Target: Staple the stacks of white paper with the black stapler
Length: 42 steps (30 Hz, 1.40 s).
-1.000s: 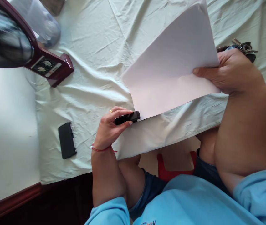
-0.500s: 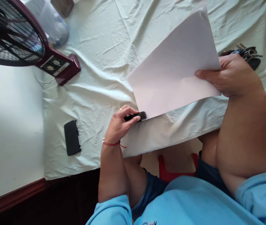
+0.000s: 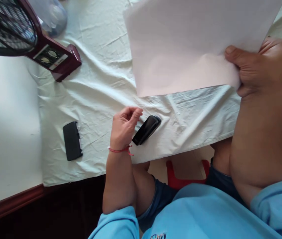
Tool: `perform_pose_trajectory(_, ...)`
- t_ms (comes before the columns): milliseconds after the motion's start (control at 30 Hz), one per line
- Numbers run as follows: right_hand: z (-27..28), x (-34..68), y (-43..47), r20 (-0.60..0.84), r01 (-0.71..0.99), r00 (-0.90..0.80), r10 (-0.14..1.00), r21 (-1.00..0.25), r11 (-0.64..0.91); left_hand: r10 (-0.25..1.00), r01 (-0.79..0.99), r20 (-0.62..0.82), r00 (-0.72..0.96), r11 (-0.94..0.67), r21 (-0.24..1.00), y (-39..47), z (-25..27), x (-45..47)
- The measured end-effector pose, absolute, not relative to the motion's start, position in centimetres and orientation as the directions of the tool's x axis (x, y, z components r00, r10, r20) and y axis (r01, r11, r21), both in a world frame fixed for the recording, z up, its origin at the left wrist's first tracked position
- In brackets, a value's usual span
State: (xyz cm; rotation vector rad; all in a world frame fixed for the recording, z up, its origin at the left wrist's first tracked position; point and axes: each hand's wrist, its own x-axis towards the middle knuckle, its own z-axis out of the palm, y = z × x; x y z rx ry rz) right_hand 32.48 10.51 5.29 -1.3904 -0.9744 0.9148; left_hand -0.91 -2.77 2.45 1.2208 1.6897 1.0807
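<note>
The left hand is bent at the wrist, thumb and forefinger drawn together with nothing visible between them; it sits just beside a black stapler, and whether it touches it is hard to tell. The right hand is clamped on the white paper, thumb on top, the sheet bulging near the grip.

The stapler lies slantwise on the pale tablecloth, close to the table's near edge. The paper is held up well clear of it, so nothing sits in the stapler's mouth. No staple shows on the visible face, so I cannot tell whether any fastening is done; as judged from here, the paper is not yet set down.

Farther left are a black phone case and a maroon racket-shaped device with a mesh head.
</note>
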Motion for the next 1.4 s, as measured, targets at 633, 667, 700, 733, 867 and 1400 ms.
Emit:
perform_pose_trajectory(633,4.1,31.0,10.4,-0.029,0.078,0.149,0.988,-0.996,-0.042,0.858,-0.012,-0.027,-0.514,0.025,1.0,-1.7,1.0,-0.7)
perform_pose_trajectory(667,4.1,31.0,10.4,-0.04,0.07,0.153,0.987,-0.996,-0.051,0.855,-0.012,-0.024,-0.518,0.021,1.0,-1.7,1.0,-0.7)
perform_pose_trajectory(700,4.2,31.0,10.4,-0.051,0.057,0.158,0.986,-0.996,-0.061,0.856,-0.018,-0.026,-0.517,0.02,1.0,-1.7,1.0,-0.6)
perform_pose_trajectory(733,4.2,31.0,10.4,-0.059,0.046,0.161,0.985,-0.997,-0.068,0.86,-0.029,-0.035,-0.509,0.024,0.999,-1.7,0.9,-0.6)
perform_pose_trajectory(867,4.1,31.1,10.4,-0.072,0.037,0.16,0.984,-0.996,-0.079,0.876,-0.077,-0.084,-0.475,0.054,0.996,-1.6,0.7,-0.7)
perform_pose_trajectory(1400,3.2,31.3,10.5,-0.045,0.11,0.091,0.995,-0.992,-0.055,0.873,-0.051,-0.023,-0.487,-0.002,0.999,-1.4,-0.2,-1.6)
